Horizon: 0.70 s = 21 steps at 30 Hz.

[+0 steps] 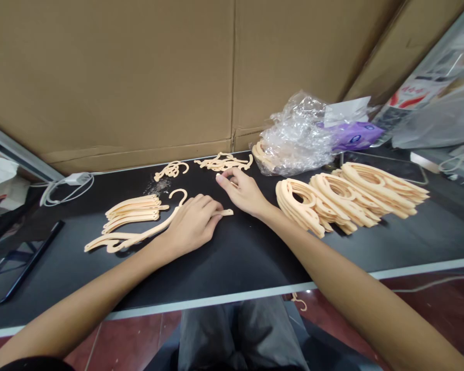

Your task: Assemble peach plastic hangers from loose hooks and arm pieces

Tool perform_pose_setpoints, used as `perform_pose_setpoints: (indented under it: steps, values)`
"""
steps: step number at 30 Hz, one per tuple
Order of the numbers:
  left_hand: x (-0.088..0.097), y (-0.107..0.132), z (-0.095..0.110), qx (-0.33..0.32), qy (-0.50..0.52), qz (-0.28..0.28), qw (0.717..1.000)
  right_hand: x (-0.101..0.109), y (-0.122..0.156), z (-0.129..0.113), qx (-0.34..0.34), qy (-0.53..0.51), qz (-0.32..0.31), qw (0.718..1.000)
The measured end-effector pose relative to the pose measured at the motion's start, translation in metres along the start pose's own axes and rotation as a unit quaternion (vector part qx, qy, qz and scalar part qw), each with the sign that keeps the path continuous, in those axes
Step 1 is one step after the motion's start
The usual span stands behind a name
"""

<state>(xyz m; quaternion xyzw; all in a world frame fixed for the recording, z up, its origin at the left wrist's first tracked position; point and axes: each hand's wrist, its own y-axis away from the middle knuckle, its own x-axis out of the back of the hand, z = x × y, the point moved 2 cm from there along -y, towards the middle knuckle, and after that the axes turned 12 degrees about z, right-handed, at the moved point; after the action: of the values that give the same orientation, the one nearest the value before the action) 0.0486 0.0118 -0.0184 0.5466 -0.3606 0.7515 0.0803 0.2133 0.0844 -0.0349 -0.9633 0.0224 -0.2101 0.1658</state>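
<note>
My left hand (193, 226) is closed over a cream plastic clothes hanger (143, 237) lying on the black table. The hanger's hook shows above my knuckles, and a narrow end sticks out past my fingertips. My right hand (245, 193) hovers just in front of a pile of loose cream hooks (226, 162), its thumb and fingers pinched together. A bit of cream plastic shows between those fingers, mostly hidden. Left of that pile lies a smaller group of hooks (172, 170). A stack of curved hanger arms (131, 211) rests beyond the held hanger.
Several stacks of cream hanger pieces (344, 196) lie to the right. Behind them sit a clear plastic bag (299, 134) and a purple packet (355, 135). A phone (23, 263) and a white cable (67, 190) are on the left. Cardboard (139, 77) walls the back.
</note>
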Motion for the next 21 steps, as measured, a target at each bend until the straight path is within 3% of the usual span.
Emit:
perform_pose_setpoints:
  steps: [7, 10, 12, 14, 21]
  values:
    - [0.016, 0.014, -0.009, 0.079, -0.029, 0.010, 0.996, 0.004, 0.003, -0.005, 0.021, -0.016, -0.028, 0.999]
    - [0.017, 0.016, -0.006, 0.073, -0.060, 0.012, 0.995, 0.008, 0.007, -0.015, 0.058, 0.045, -0.111, 0.991]
    - [0.015, 0.016, -0.005, 0.071, -0.077, 0.012, 0.994, 0.012, 0.010, -0.021, 0.078, 0.118, -0.201, 0.969]
    - [0.012, 0.017, -0.005, 0.074, -0.077, 0.011, 0.994, 0.017, 0.012, -0.026, 0.091, 0.153, -0.250, 0.952]
    - [0.005, 0.020, -0.009, 0.065, -0.026, 0.060, 0.996, 0.026, 0.014, -0.030, 0.096, 0.220, -0.285, 0.928]
